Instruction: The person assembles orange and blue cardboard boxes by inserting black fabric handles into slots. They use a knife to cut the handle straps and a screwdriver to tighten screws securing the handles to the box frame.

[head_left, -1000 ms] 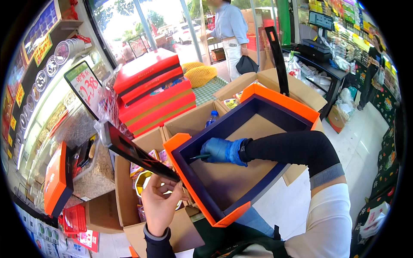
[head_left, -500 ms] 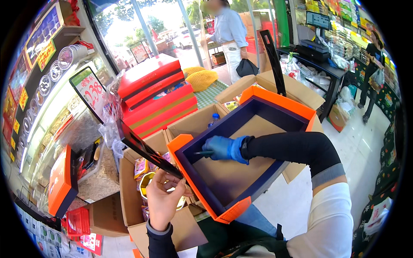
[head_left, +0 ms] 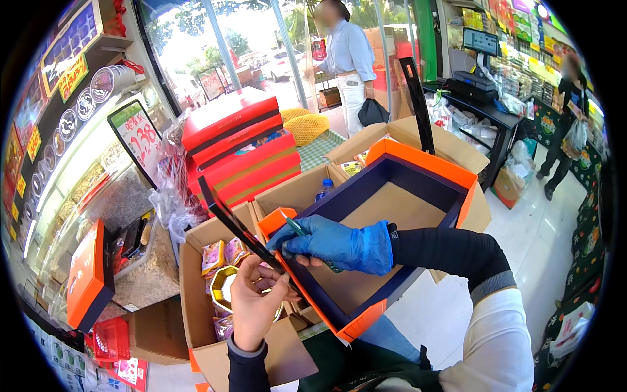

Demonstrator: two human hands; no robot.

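Note:
An open gift box [head_left: 392, 212], orange outside and dark purple inside with a bare brown bottom, rests tilted across the cardboard cartons. My bare left hand [head_left: 255, 304] pinches the lower end of a black handle strap [head_left: 230, 221] at the box's left wall. Over that same wall is my right hand [head_left: 330, 240], in a blue glove, closed round a slim dark-green pen-like tool [head_left: 296, 227]; its exact kind is unclear. The gloved fingers press near the strap's foot. A second black strap [head_left: 418, 108] stands up from the far right wall.
Below lie open cartons [head_left: 196, 287] with wrapped snacks [head_left: 214, 257] and a blue-capped bottle [head_left: 324, 189]. Red boxes [head_left: 238, 140] are stacked behind. An orange box [head_left: 88, 277] sits left by a food counter. One person [head_left: 349, 59] stands by the glass, another [head_left: 565, 124] at right.
My right hand has come from inside the box toward me and onto the left wall, beside my left hand. The left strap stands a little steeper. The person at right has turned and moved nearer.

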